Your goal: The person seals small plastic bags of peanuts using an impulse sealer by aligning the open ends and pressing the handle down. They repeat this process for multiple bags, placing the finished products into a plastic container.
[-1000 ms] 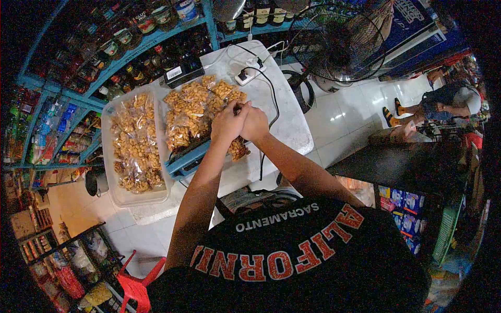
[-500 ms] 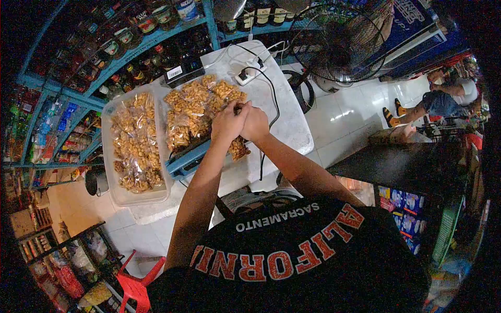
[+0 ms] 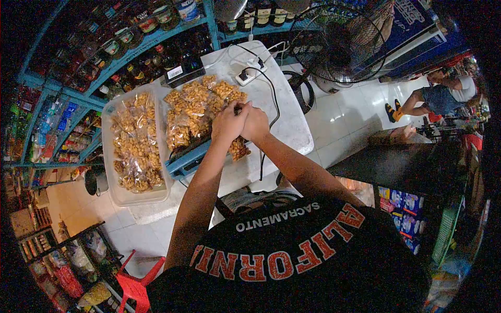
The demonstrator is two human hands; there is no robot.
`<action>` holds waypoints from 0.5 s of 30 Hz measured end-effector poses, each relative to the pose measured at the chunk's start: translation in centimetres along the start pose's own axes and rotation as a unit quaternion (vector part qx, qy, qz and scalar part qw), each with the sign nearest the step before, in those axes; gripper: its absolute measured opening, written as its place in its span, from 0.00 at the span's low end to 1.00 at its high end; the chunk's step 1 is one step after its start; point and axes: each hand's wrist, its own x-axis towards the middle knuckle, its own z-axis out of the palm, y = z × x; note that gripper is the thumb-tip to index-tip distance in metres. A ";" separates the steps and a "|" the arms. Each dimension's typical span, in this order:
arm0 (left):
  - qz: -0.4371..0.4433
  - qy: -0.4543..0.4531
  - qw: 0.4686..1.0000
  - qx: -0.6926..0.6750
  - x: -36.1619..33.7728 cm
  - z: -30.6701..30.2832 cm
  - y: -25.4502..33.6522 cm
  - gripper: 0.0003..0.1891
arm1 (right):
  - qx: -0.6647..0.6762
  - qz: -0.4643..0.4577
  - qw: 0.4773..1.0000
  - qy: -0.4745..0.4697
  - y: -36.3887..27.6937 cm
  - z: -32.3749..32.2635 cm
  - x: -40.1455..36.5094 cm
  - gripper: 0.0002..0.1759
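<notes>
My left hand [image 3: 228, 124] and my right hand [image 3: 255, 124] meet over the right part of the table, fingers closed together around something dark that is mostly hidden. Under and beside them, bags of golden-brown snacks [image 3: 188, 112] lie on a blue device [image 3: 187, 160]. A smaller bagged cluster [image 3: 239, 149] shows just below my wrists. To the left, a clear plastic tub [image 3: 163, 195] holds several more filled bags [image 3: 136, 141].
The white table [image 3: 292, 130] carries a power strip [image 3: 251, 74] and a loose black cable. A fan [image 3: 339, 44] stands beyond it. Shelves of bottles line the back left. A red stool [image 3: 136, 287] is at lower left; another person [image 3: 443, 96] sits at far right.
The other person at the right has shifted their legs and body. My two hands stay together in nearly the same place.
</notes>
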 end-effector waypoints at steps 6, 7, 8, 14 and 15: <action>-0.010 0.003 1.000 0.003 -0.9 -0.2 0.1 0.35 | 0.021 -0.004 1.000 0.022 0.3 1.0 -0.4 0.14; -0.010 0.003 1.000 0.003 -0.7 0.1 -0.1 0.35 | 0.021 -0.004 1.000 0.022 0.4 1.1 -0.4 0.14; -0.013 0.011 1.000 0.011 -0.3 0.5 -0.5 0.35 | 0.022 0.000 1.000 0.014 0.5 1.1 -0.4 0.14; 0.009 0.031 0.999 0.013 0.2 0.6 -0.4 0.35 | 0.023 -0.020 0.997 0.070 0.6 1.3 0.0 0.15; 0.008 0.042 0.999 0.017 0.1 0.6 -0.4 0.34 | 0.028 -0.006 0.997 0.065 0.6 1.3 0.0 0.15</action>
